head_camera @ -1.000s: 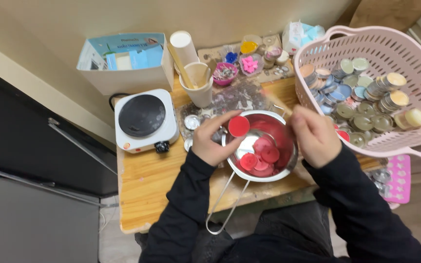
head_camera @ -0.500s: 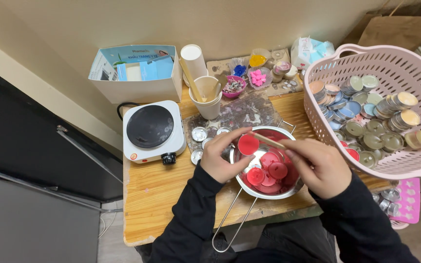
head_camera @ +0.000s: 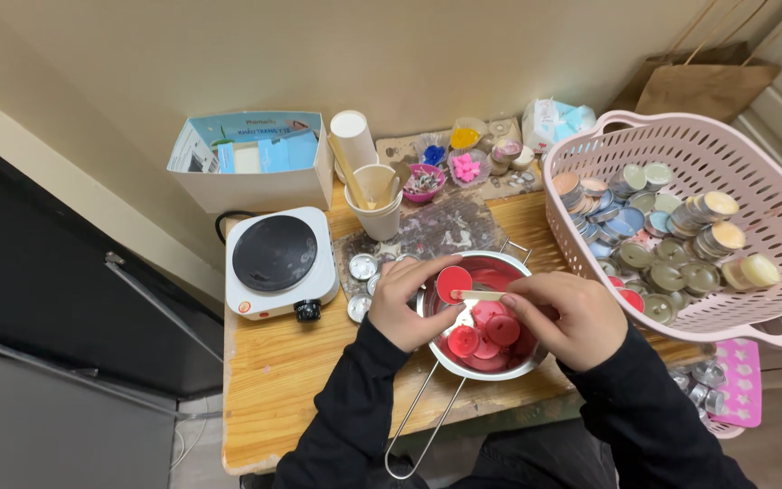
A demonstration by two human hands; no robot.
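You held a red tealight candle (head_camera: 453, 282) at frame centre, pinched in your left hand (head_camera: 406, 303) over the steel pot (head_camera: 436, 355) of red wax discs (head_camera: 486, 330). Your right hand (head_camera: 565, 317) gripped a wooden stick (head_camera: 479, 295) against the candle. A pink basket (head_camera: 776, 226) sat right, a white hotplate (head_camera: 278, 263) left.

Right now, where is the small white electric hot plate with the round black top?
In the head view, the white hot plate sits on the wooden table's left side, below the open cardboard box, left of the steel pot.
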